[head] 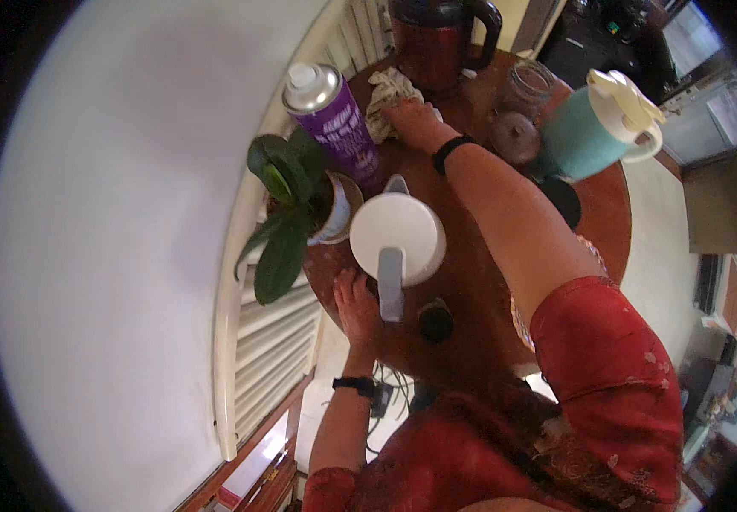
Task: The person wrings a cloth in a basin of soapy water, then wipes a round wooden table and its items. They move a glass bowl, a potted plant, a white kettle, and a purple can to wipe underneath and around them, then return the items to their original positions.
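A pale crumpled cloth (381, 96) is bunched under my right hand (421, 125), whose fingers grip it on the far left part of the round wooden table (471, 294). Just left of the cloth stands a purple aerosol can (343, 131) with a white cap. My left hand (357, 313) lies palm down at the table's left edge, fingers spread a little and holding nothing. Close by it is a white kettle (400, 224) with a grey handle pointing towards me. A small dark round object (435, 321) sits to the right of that handle.
Between the kettle and the white radiator (279, 339) leans a potted broad-leaved plant (282, 256). A dark red jug-like appliance (429, 54) stands at the back. Beyond my right forearm are a glass jar (530, 83), a round lid (515, 137) and a turquoise vacuum jug (586, 137).
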Motion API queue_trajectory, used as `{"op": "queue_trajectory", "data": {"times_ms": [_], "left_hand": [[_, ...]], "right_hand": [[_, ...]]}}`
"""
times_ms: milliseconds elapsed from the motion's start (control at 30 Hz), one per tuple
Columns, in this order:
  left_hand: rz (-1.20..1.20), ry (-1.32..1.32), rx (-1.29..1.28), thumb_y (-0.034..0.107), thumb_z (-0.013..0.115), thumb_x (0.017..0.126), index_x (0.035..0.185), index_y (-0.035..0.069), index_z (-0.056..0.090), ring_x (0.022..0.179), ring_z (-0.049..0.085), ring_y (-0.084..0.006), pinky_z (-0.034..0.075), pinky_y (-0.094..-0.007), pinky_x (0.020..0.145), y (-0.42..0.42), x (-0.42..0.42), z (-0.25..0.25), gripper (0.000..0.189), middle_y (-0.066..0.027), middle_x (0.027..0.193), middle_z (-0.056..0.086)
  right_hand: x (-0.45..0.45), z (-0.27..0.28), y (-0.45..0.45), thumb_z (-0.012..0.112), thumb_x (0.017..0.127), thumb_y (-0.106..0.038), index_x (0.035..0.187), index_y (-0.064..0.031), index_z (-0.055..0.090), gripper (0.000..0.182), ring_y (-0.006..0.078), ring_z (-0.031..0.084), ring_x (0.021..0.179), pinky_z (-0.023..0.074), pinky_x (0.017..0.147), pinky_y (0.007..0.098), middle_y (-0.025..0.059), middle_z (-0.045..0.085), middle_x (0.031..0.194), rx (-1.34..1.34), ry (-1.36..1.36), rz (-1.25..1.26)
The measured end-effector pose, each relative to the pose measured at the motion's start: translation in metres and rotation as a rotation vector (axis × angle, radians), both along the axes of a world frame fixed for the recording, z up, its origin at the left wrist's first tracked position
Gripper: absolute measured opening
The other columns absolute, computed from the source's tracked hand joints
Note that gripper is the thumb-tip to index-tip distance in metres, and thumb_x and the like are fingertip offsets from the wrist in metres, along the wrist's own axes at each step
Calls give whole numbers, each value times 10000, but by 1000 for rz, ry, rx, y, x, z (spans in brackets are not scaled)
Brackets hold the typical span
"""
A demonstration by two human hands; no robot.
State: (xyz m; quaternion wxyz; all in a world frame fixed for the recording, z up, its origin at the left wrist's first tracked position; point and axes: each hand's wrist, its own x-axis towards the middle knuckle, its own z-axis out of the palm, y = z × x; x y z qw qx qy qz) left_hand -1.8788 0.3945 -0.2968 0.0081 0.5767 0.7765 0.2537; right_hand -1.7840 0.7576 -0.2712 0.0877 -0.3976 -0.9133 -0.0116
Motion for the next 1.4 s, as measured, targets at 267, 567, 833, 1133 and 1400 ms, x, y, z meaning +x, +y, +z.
{"op": "queue_trajectory", "data": {"times_ms": [267, 567, 833, 1133, 1400], "left_hand": [[-43, -37, -9, 8, 526, 783, 1106, 30, 521, 1214, 411, -349, 324, -457, 1055, -2, -3, 6, 323, -151, 1215, 486], [-10, 16, -51, 28, 511, 792, 1067, 17, 561, 1209, 425, -344, 322, -450, 1063, -3, -4, -4, 280, -160, 1219, 502], [-19, -22, -71, 15, 513, 792, 1086, 4, 537, 1207, 424, -371, 317, -468, 1062, 0, -3, 3, 295, -181, 1216, 496], [153, -555, 23, 32, 550, 789, 1081, 27, 536, 1180, 450, -357, 339, -478, 1039, 0, 4, 6, 293, -145, 1204, 505], [33, -62, -56, 5, 556, 773, 1066, 41, 522, 1146, 464, -351, 344, -479, 1034, -2, -1, -7, 297, -123, 1171, 500]], "right_hand": [[51, 4, -55, 570, 832, -167, 1187, -125, 492, 366, 371, 557, 1032, 471, 836, 460, 201, 577, 1069, -188, -69, 149], [45, 11, -53, 573, 820, -138, 1117, -138, 581, 297, 389, 587, 958, 491, 805, 454, 203, 589, 1014, -158, 45, 303], [-10, -12, 29, 555, 850, -166, 1163, -168, 572, 313, 382, 548, 1051, 458, 858, 474, 197, 551, 1097, -210, 110, 282], [-59, -27, 70, 504, 907, -225, 1344, -250, 431, 443, 382, 525, 1086, 454, 856, 512, 178, 499, 1232, -23, 88, 72], [-27, -17, 24, 515, 882, -183, 1319, -231, 426, 449, 377, 514, 1125, 449, 869, 536, 174, 513, 1204, -154, -97, 11]]}}
